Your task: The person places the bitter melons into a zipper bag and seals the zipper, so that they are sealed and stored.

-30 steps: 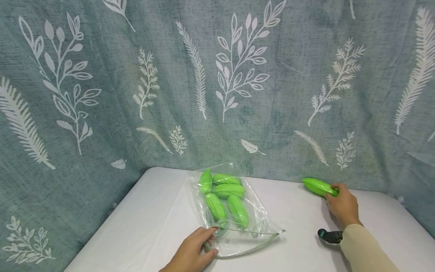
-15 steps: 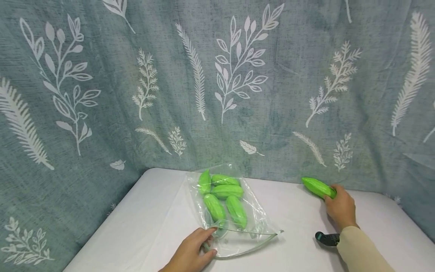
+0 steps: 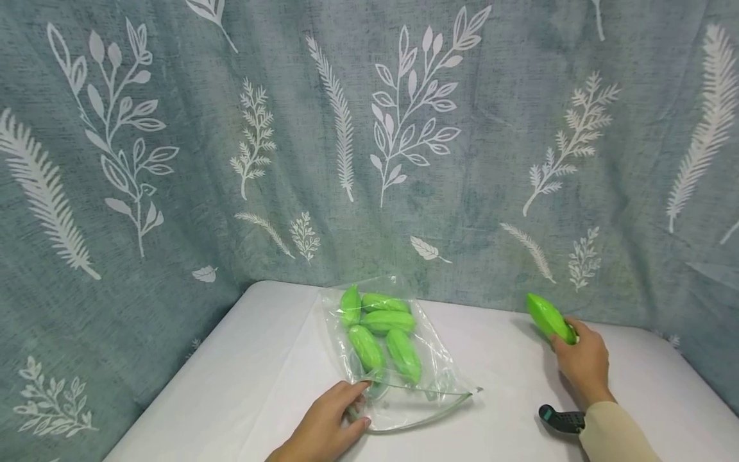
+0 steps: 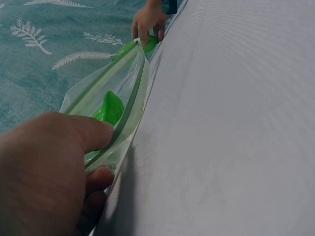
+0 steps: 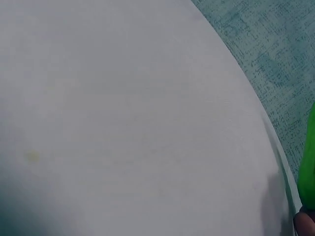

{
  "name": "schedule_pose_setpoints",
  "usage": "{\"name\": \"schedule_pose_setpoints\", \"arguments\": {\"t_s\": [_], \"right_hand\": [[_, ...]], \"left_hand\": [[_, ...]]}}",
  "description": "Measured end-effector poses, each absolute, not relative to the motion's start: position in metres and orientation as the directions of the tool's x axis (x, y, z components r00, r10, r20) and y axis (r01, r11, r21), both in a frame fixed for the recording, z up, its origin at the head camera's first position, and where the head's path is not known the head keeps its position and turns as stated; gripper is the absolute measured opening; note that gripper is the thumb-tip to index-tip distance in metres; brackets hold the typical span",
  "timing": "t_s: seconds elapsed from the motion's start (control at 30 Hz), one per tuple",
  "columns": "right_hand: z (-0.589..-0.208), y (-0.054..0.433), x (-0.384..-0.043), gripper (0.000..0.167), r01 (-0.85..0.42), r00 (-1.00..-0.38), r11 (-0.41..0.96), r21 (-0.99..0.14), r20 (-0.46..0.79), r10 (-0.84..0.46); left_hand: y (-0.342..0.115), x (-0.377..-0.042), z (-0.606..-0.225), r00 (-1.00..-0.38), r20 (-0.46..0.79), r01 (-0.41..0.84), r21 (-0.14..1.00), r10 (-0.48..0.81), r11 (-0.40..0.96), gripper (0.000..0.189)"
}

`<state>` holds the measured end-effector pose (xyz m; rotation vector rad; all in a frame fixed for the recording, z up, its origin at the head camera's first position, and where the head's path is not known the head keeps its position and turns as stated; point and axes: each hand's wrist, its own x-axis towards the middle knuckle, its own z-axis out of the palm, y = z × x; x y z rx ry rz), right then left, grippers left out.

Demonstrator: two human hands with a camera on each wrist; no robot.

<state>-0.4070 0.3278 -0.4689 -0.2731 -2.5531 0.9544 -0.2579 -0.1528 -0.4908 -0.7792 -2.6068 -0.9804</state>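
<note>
My left hand (image 3: pixel 330 420) holds the near left corner of a clear zip bag (image 3: pixel 430 359), with fingers and thumb at its gaping green-edged mouth. Several bright green ridged fruits (image 3: pixel 388 323) lie inside the bag. In the left wrist view the bag's opening (image 4: pixel 133 105) runs away from the hand, one green fruit showing through it. On the right, my right hand (image 3: pixel 583 359) grips another green ridged fruit (image 3: pixel 548 314) by its near end, the far tip tilted up. The right wrist view catches only part of this fruit (image 5: pixel 309 167) and a fingertip at the edge.
The white table (image 3: pixel 277 385) has rounded far corners. Behind it and on the left hangs a grey-green curtain (image 3: pixel 288 160) with white leaf prints. A black strap (image 3: pixel 560 419) sits at the right wrist, by the beige sleeve (image 3: pixel 614 433).
The right hand has tilted its green fruit, raising the far tip and turning it more upright. The left hand and bag stay in place; the head view shifts slightly.
</note>
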Motion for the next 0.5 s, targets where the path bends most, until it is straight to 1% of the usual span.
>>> {"name": "schedule_pose_setpoints", "arguments": {"t_s": [0.27, 0.5], "right_hand": [[-0.468, 0.324, -0.392, 0.060, 0.009, -0.883, 0.703, -0.711, 0.325, 0.339], [-0.459, 0.316, -0.378, 0.065, 0.041, -0.882, 0.609, -0.792, 0.257, 0.394]], "left_hand": [[-0.151, -0.259, -0.491, -0.836, 0.382, 0.547, 0.540, 0.393, 0.639, 0.056], [-0.150, -0.258, -0.491, -0.827, 0.407, 0.560, 0.534, 0.388, 0.634, 0.055]]}}
